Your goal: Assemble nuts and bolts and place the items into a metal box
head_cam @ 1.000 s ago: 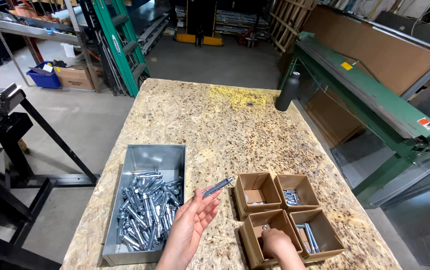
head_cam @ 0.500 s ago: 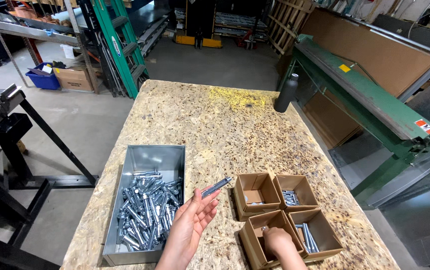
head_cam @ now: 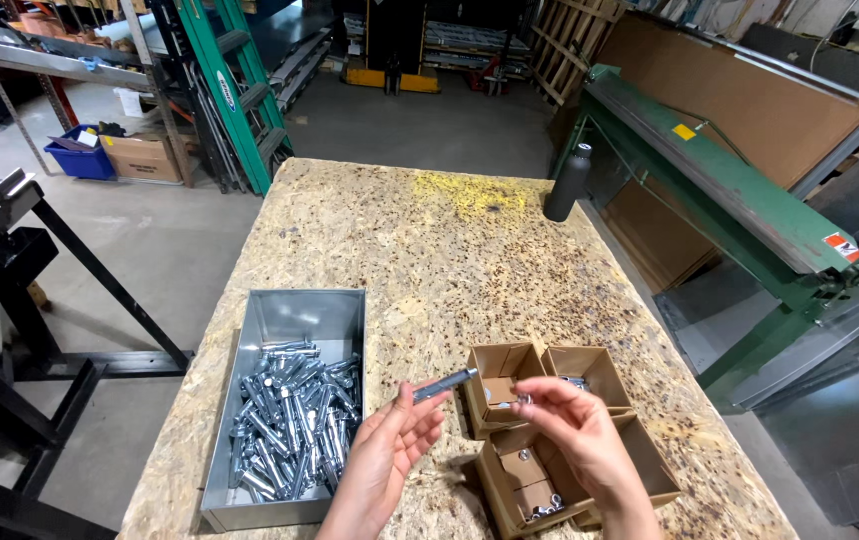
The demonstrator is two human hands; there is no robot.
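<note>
My left hand (head_cam: 390, 455) holds a grey metal bolt (head_cam: 445, 384) between thumb and fingers, its tip pointing right and slightly up. My right hand (head_cam: 575, 425) is raised over the cardboard boxes and pinches a small silver nut (head_cam: 525, 399) just right of the bolt's tip. Left of my hands a grey metal tray (head_cam: 295, 318) holds several loose bolts. Under my right hand stand several small open cardboard boxes (head_cam: 502, 362); one at the front holds small metal parts (head_cam: 542, 508).
The chipboard table (head_cam: 430, 240) has a yellow stain at the far end. A dark bottle (head_cam: 566, 182) stands at its far right edge. A green metal machine (head_cam: 730, 190) runs along the right. A green ladder (head_cam: 235, 90) and shelving stand at the back left, a black stand (head_cam: 20, 290) at left.
My right hand has risen out of the front cardboard box with a small nut and come up next to the bolt's tip. My left hand has held the bolt almost still.
</note>
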